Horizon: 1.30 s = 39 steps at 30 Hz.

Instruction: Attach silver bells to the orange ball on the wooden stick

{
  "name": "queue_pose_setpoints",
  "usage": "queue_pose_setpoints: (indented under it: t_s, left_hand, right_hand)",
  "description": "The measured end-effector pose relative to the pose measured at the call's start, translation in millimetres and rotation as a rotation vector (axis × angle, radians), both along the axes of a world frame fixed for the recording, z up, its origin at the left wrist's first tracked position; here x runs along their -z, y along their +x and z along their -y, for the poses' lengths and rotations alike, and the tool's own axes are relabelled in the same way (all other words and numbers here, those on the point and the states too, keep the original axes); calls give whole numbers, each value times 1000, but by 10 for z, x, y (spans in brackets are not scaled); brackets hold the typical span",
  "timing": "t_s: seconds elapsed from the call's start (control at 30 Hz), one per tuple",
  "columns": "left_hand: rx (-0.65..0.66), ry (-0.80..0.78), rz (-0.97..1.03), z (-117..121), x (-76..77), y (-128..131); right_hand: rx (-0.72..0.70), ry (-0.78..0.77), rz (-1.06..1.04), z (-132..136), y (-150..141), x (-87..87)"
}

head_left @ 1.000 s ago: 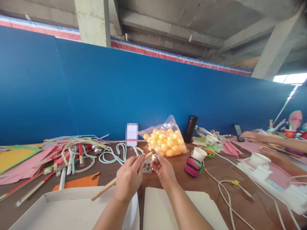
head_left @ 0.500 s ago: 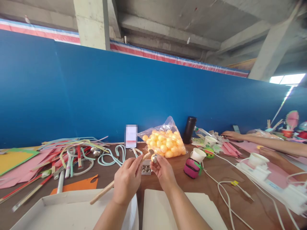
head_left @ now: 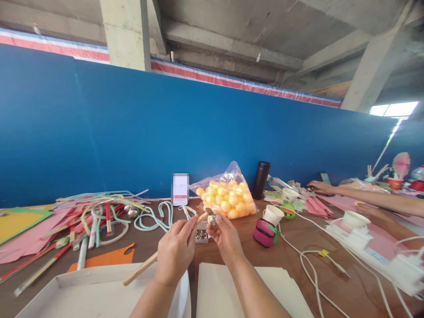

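Black bottle (head_left: 261, 180) standing by blue partition (head_left: 212, 119).

The left hand (head_left: 175, 245) hides the middle of a wooden-handled tool (head_left: 141, 268); the right hand (head_left: 227, 238) partly covers a silver-and-yellow piece (head_left: 212, 220). Between them, bits (head_left: 201, 234) in a box (head_left: 201, 241) are too tiny to identify. Below, the bottom edge crops a white tray (head_left: 96, 291) and 2 forearms (head_left: 154, 293).

Stick (head_left: 141, 267): pale wood, slender, with a dark head. In my head view it slants from lower left to upper right, its middle enclosed by the left hand (head_left: 176, 248). Ball (head_left: 211, 219): small, orange-yellow, partly covered in shiny silver; I see it raised in the fingertips of the right hand (head_left: 228, 240), just beside the dark head. Whether they touch, I cannot tell.
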<state>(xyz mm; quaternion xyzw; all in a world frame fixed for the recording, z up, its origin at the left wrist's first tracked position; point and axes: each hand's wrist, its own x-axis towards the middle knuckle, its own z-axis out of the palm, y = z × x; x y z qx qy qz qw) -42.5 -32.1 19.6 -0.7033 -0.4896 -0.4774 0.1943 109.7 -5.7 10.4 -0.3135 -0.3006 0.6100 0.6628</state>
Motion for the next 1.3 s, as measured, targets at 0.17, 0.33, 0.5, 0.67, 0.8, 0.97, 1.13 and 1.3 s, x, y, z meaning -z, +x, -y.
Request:
queue_pose_setpoints:
  t_s: [0.17, 0.33, 0.5, 0.67, 0.8, 0.97, 1.13, 1.3]
  left_hand:
    - [-19, -16, 5, 8, 6, 0]
    - [4, -82, -45, 11, 14, 2]
    - [-21, -67, -25, 8, 6, -5]
    - [-25, -78, -48, -4, 22, -5]
    - [-37, -68, -20, -2, 20, 0]
    - [-37, -104, -27, 3, 20, 0]
    - [-47, -85, -14, -4, 28, 2]
    - [-2, -112, -41, 3, 20, 4]
  right_hand:
    - [29, 1, 36, -1, -1, 9]
    - [52, 15, 46, -2, 7, 1]
    - [74, 33, 50, -18, 4, 13]
    - [76, 51, 51, -34, 5, 38]
    - [81, 65, 44, -36, 7, 41]
    - [77, 64, 53, -25, 2, 26]
    - [92, 60, 43, -28, 6, 25]
    - [83, 57, 35, -38, 12, 36]
